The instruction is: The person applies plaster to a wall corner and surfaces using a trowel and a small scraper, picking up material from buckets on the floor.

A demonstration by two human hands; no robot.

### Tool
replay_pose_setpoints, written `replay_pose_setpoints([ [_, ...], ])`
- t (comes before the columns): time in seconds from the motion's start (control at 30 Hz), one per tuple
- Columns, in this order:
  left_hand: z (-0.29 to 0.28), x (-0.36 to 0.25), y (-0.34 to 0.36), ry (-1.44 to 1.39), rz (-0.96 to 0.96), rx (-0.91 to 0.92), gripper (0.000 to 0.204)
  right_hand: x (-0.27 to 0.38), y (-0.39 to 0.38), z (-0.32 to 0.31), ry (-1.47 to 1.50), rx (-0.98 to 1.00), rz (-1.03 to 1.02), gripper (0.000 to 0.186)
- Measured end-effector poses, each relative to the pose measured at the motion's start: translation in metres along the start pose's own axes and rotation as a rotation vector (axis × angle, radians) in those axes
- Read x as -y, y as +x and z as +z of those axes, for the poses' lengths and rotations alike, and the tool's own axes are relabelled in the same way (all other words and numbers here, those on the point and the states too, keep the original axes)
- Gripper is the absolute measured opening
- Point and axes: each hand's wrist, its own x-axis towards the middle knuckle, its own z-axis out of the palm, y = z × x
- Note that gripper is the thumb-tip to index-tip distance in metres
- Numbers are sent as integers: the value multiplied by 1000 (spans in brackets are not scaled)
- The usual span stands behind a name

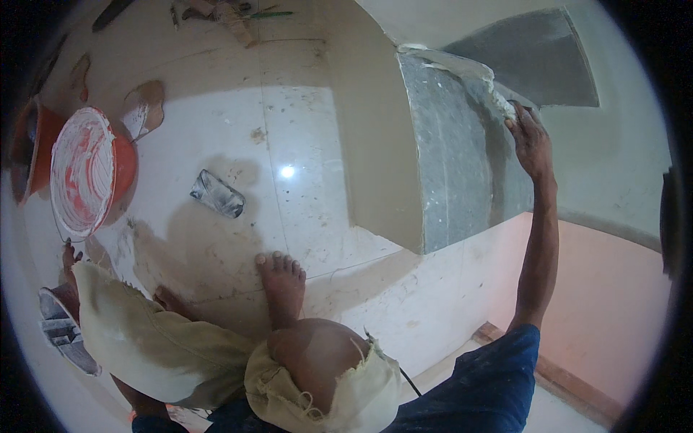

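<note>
My right hand (532, 142) reaches to the far right, fingers closed at the back edge of a grey stone slab (455, 166). White paste (499, 101) clings at the fingertips and along that edge; whatever tool the fingers hold is hidden. On the left, my left hand (70, 260) shows only in part beside my knee, close to the lower rim of an orange bucket (124, 169). White paste coats the bucket's inside. Its fingers are too small and covered to read.
A paste-smeared dark block (218, 193) lies on the tiled floor (303, 187). Another orange container (36, 148) stands behind the bucket, with a broken brown piece (144, 108) nearby. Scraps (231, 18) lie at the far edge. A grey panel (527, 58) is set in the wall.
</note>
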Motion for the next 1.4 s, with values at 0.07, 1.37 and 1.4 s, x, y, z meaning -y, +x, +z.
replay_pose_setpoints([
  [0.07,6,4,-15,-12,-3,-3,57,-14,-12,2,-26,-37,8,41],
  [1.37,41,-51,-178,-21,101,-34,51,-24,6,-8,-49,-63,-5,38],
  [1.4,43,-52,-182,-18,103,-30,51,-33,-2,-7,-51,-67,12,38],
])
